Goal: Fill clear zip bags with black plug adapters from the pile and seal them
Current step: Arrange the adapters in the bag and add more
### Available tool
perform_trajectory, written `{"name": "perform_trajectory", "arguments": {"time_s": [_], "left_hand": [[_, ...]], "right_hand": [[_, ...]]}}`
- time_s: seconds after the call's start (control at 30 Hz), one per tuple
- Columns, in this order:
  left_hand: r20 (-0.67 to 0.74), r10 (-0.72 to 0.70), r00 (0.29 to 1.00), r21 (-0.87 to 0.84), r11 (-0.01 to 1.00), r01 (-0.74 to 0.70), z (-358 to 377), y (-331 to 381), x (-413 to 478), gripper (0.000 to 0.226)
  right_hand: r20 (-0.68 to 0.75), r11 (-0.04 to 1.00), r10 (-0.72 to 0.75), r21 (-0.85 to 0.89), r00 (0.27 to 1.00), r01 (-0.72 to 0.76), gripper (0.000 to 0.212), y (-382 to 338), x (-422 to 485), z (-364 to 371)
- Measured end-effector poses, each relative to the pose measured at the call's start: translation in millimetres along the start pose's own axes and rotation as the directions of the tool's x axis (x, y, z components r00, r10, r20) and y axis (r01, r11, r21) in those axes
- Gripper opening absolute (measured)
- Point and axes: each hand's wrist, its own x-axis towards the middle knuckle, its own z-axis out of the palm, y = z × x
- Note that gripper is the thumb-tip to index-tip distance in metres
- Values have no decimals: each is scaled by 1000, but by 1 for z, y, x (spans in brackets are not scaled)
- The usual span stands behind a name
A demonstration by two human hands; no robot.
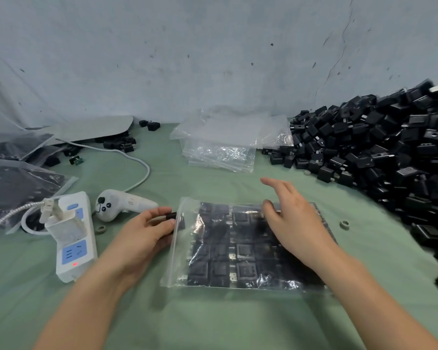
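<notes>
Green cloth (213,324) covers the whole table. Huge pile (390,152) of black plug adapters at right, running up against the wall. Front centre: clear zip bag (228,248) lying flat, mouth to the left, adapters inside packed in neat rows, looks almost full. Stack of empty bags (220,140) at back centre, just beside the pile. Filled bags (18,188) far left; white power strip (74,238) and white controller (119,204) left of the bag.

Right hand (291,218) is over the bag's upper right part, fingers straight and spread, gripping nothing; can't tell if the palm actually presses the plastic. Left hand (142,236) pinches one black adapter (166,216) between thumb and fingers, right at the bag mouth.

Step in hand, by my read: slide this adapter into the gap at the mouth end. To do it well:
- flat right palm holds the rows down so they don't shuffle
- adapter goes in flat, prongs lined up with its neighbours
- push it clear of the zip track, or the seal won't close
- then press the zip along its full length.
</notes>
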Motion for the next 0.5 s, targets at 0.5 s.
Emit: {"name": "perform_trajectory", "arguments": {"time_s": [0.5], "left_hand": [[99,-27,995,10,1000,27,1,-5,3,31]], "right_hand": [[66,998,-25,-50,998,28,34,-1,0,3]]}}
